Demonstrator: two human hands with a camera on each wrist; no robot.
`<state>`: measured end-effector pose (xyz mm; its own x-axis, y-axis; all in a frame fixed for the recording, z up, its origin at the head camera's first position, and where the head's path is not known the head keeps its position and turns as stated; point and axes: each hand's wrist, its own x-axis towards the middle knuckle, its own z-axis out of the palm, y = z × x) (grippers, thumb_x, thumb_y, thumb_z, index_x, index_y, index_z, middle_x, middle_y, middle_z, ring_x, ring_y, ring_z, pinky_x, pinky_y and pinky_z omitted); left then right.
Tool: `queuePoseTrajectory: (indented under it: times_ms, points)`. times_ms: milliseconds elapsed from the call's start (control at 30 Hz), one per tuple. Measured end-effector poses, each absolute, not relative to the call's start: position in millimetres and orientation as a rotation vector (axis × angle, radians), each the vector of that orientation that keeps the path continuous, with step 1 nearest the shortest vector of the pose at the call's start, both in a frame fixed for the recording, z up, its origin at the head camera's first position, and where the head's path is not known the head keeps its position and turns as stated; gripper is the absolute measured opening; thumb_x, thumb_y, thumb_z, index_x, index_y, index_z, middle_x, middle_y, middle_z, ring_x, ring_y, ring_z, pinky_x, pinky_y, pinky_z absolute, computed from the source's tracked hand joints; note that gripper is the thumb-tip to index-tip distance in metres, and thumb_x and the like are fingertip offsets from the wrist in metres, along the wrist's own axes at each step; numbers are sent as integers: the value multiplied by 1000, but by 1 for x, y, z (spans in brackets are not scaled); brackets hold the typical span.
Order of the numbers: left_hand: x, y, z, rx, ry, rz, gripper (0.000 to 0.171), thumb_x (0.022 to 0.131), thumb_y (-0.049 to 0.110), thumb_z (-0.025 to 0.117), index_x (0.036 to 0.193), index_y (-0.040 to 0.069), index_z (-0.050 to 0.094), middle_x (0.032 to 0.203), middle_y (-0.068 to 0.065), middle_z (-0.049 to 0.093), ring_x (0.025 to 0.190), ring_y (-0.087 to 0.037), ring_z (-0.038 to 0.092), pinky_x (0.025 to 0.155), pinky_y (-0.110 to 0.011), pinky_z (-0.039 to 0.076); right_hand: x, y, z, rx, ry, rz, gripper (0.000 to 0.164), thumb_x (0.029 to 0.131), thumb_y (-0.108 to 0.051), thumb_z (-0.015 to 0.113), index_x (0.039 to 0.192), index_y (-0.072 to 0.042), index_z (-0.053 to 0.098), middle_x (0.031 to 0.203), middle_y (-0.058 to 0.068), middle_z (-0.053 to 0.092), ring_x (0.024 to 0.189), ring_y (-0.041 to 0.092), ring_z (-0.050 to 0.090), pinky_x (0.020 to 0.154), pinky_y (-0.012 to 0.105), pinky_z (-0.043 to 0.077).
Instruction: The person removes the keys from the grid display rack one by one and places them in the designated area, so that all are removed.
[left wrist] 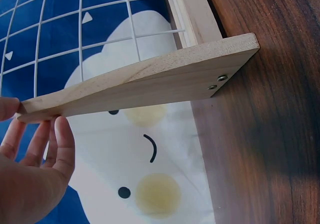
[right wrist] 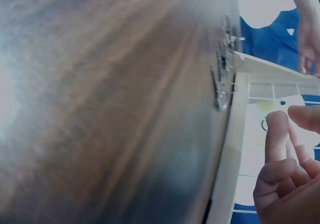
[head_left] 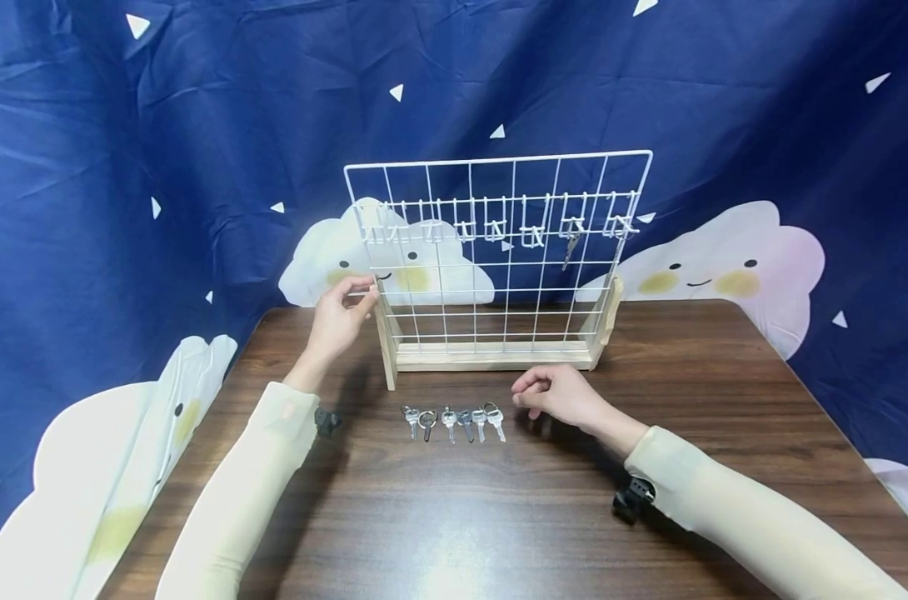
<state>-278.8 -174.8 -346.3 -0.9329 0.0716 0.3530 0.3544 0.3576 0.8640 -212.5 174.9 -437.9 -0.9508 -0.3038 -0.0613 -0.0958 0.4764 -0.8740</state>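
Note:
A white wire grid rack stands upright on a wooden base. My left hand grips the upper end of its left wooden side panel, thumb on one side and fingers on the other in the left wrist view. Several loose keys with rings lie in a row in front of the base. Just right of that row, my right hand hovers low over the table with fingers loosely bent and nothing between them. One hanging key is on a hook toward the grid's right end.
A row of white wire hooks runs across the grid's upper part. The rack and keys are on a dark wooden table. Behind the table hangs a blue curtain with clouds and white triangles.

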Motion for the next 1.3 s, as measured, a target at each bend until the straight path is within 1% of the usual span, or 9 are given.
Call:
queuePoseTrajectory:
  times_ms: [100,233,300,500,533,767,1033,1200,1300]
  points:
    - [-279,-174,-346,-379,-2372,-1592,35,97,7,63,126,-11,59,129,-27,64,106,-40,66,85,-44,64,-213,178,-433,-332,2526,-1494,25,86,-14,75,104,3,71,87,22,75,65,28,72,62,28,58]
    - [-279,-175,-345,-377,-2376,-1598,35,97,7,63,126,-11,59,130,-27,63,107,-40,66,76,-19,63,-216,184,-429,-337,2537,-1520,28,87,-15,76,106,5,70,88,19,76,66,25,71,68,29,62]
    - [-279,-175,-345,-373,-2379,-1603,36,97,8,63,127,-11,59,130,-27,63,107,-40,66,74,-16,61,-217,186,-426,-344,2532,-1547,30,88,-16,76,108,5,69,89,17,76,66,24,71,69,27,62]
    - [-280,-175,-345,-373,-2372,-1601,35,96,7,63,126,-10,59,128,-27,64,102,-40,67,86,-46,64,-221,190,-411,-360,2512,-1673,29,89,-14,75,108,7,68,95,23,75,64,20,70,69,22,60]
    - [-280,-175,-345,-372,-2371,-1603,35,96,7,63,126,-10,60,127,-27,64,102,-41,67,87,-47,63,-221,191,-409,-363,2520,-1681,28,89,-13,75,108,6,68,95,23,75,63,19,69,69,21,60]
    - [-281,-176,-348,-355,-2388,-1616,36,97,8,63,127,-9,59,129,-27,64,107,-44,67,74,-16,61,-224,195,-398,-357,2588,-1660,27,90,-18,75,108,1,69,81,1,75,63,15,68,68,18,55]
    - [-281,-176,-348,-346,-2386,-1612,35,97,8,63,127,-9,59,129,-26,64,107,-41,67,77,-23,64,-223,199,-380,-376,2626,-1684,27,90,-17,74,109,2,69,78,-9,73,66,18,70,60,23,57]
    - [-281,-176,-347,-354,-2379,-1623,35,96,7,63,127,-10,59,129,-27,64,108,-42,66,88,-46,63,-224,205,-368,-382,2685,-1718,24,91,-19,74,107,-1,69,78,-13,73,64,12,69,47,23,48]
    - [-281,-176,-347,-358,-2379,-1615,35,96,7,63,127,-9,59,128,-27,64,105,-42,67,89,-52,61,-225,207,-361,-361,2715,-1748,20,91,-22,73,104,-7,70,74,-16,72,62,10,68,37,24,41]
